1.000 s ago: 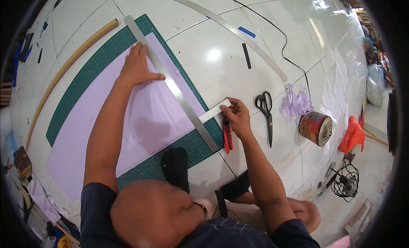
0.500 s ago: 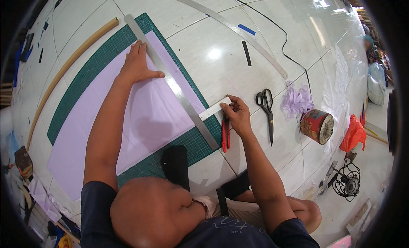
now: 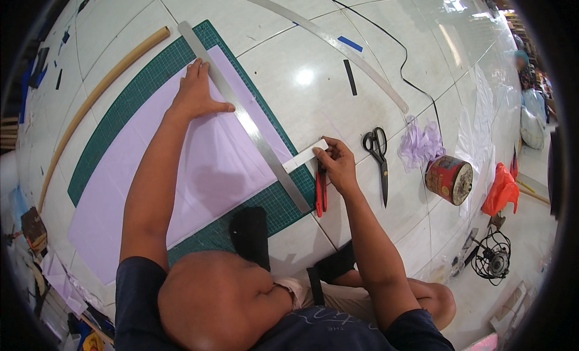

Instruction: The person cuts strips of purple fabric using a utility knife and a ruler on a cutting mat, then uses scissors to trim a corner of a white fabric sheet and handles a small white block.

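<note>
Lilac fabric (image 3: 151, 170) lies in flat layers on a green gridded cutting mat (image 3: 265, 227). A long metal ruler (image 3: 256, 134) crosses the fabric near its right edge. My left hand (image 3: 196, 94) rests on fabric and ruler with thumb and fingers spread, the thumb across the ruler. My right hand (image 3: 338, 164) pinches the outer end of a short white flat strip, like a small ruler (image 3: 301, 157), whose other end meets the metal ruler's edge. A red-handled tool (image 3: 321, 194) sits just under my right hand; whether my lower fingers touch it is hidden.
Black scissors (image 3: 377, 155) lie to the right. Past them are crumpled lilac scraps (image 3: 422, 143), a tin can (image 3: 449, 179) and a red plastic bag (image 3: 502, 188). A long metal strip (image 3: 350, 49) lies beyond the mat, a wooden rod (image 3: 96, 101) along its left.
Both hands keep their places on the ruler and the white strip. The whole picture shifts very slightly; nothing is taken up or let go.
</note>
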### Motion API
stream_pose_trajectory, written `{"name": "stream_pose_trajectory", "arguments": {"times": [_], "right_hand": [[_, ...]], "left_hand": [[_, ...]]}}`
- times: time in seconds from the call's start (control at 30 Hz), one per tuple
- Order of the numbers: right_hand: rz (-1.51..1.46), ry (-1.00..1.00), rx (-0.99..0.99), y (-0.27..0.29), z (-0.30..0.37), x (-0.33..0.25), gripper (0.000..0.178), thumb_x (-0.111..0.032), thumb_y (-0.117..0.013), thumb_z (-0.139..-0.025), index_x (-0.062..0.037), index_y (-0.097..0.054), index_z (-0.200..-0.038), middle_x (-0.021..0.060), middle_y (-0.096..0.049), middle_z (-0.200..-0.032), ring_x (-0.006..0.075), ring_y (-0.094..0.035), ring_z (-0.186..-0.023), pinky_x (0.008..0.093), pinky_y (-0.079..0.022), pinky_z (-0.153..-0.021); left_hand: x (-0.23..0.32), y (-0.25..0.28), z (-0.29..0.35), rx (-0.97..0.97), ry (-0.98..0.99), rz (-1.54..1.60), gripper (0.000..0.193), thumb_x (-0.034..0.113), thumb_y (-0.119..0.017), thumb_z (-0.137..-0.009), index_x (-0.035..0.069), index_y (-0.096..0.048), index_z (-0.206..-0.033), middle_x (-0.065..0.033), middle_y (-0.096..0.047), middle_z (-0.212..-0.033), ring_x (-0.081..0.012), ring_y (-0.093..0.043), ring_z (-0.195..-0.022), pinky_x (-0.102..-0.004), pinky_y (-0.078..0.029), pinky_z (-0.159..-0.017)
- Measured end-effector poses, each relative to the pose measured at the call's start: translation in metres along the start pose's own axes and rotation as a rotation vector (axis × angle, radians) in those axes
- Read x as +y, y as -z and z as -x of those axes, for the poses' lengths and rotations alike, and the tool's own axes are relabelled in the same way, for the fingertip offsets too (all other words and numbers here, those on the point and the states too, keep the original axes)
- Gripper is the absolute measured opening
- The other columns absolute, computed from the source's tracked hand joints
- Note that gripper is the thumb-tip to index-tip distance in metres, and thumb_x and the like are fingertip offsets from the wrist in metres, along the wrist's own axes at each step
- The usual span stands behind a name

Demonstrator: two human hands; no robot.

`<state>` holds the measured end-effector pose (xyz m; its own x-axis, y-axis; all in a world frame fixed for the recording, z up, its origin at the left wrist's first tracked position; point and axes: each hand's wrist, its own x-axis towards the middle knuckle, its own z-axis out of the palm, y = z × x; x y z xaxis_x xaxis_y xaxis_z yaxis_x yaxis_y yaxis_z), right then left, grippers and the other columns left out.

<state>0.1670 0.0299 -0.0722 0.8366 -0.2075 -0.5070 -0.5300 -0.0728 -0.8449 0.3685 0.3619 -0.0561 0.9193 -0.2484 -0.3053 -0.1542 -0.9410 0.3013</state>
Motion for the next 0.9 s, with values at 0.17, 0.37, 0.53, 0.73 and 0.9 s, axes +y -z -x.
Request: {"name": "stream_pose_trajectory", "arguments": {"times": [0.17, 0.37, 0.53, 0.73, 0.9], "right_hand": [[-0.094, -0.048, 0.062, 0.001, -0.002, -0.002, 0.044, -0.017, -0.075, -0.09, 0.0039, -0.059, -0.126, 0.002, -0.064, -0.086, 0.0078, -0.057, -0.072, 0.023, -0.045, -0.062], [0.005, 0.083, 0.608, 0.027, -0.01, 0.001, 0.058, -0.023, -0.076, -0.089, 0.005, -0.051, -0.134, 0.0099, -0.063, -0.104, 0.0164, -0.061, -0.087, 0.0287, -0.051, -0.069], [0.941, 0.212, 0.132, 0.011, 0.062, -0.005, 0.05, -0.033, -0.077, -0.084, -0.0024, -0.057, -0.118, 0.0163, -0.062, -0.106, 0.0322, -0.063, -0.096, 0.0428, -0.051, -0.083], [0.695, 0.01, 0.165, 0.017, 0.064, 0.014, 0.038, -0.025, -0.072, -0.089, -0.004, -0.058, -0.117, 0.0158, -0.061, -0.101, 0.0309, -0.063, -0.095, 0.0402, -0.051, -0.084], [0.21, -0.163, 0.092, -0.029, 0.03, -0.062, 0.04, -0.026, -0.061, -0.098, -0.0025, -0.047, -0.127, 0.0233, -0.066, -0.091, 0.0391, -0.068, -0.083, 0.0468, -0.052, -0.076]], "left_hand": [[0.0, -0.001, -0.001, -0.014, 0.02, -0.051, 0.138, 0.059, -0.092, -0.05, -0.008, -0.026, -0.151, -0.0276, -0.022, -0.159, -0.0435, -0.021, -0.149, -0.0546, -0.027, -0.118], [0.007, 0.001, -0.006, -0.057, 0.057, -0.137, 0.139, 0.06, -0.091, -0.05, -0.006, -0.024, -0.153, -0.0252, -0.021, -0.161, -0.0416, -0.019, -0.15, -0.0569, -0.022, -0.119], [0.027, 0.011, 0.009, -0.064, 0.098, -0.282, 0.124, 0.059, -0.088, -0.056, -0.003, -0.034, -0.149, -0.0198, -0.029, -0.159, -0.0368, -0.024, -0.149, -0.0571, -0.016, -0.121], [0.027, -0.002, 0.013, -0.06, 0.057, -0.228, 0.117, 0.058, -0.085, -0.062, -0.005, -0.037, -0.147, -0.02, -0.035, -0.156, -0.0359, -0.027, -0.148, -0.0567, -0.016, -0.121], [0.041, 0.013, 0.018, -0.239, 0.1, -0.292, 0.143, 0.073, -0.081, -0.052, -0.012, -0.022, -0.151, -0.0275, -0.025, -0.159, -0.0393, -0.021, -0.15, -0.0614, -0.009, -0.12]]}}
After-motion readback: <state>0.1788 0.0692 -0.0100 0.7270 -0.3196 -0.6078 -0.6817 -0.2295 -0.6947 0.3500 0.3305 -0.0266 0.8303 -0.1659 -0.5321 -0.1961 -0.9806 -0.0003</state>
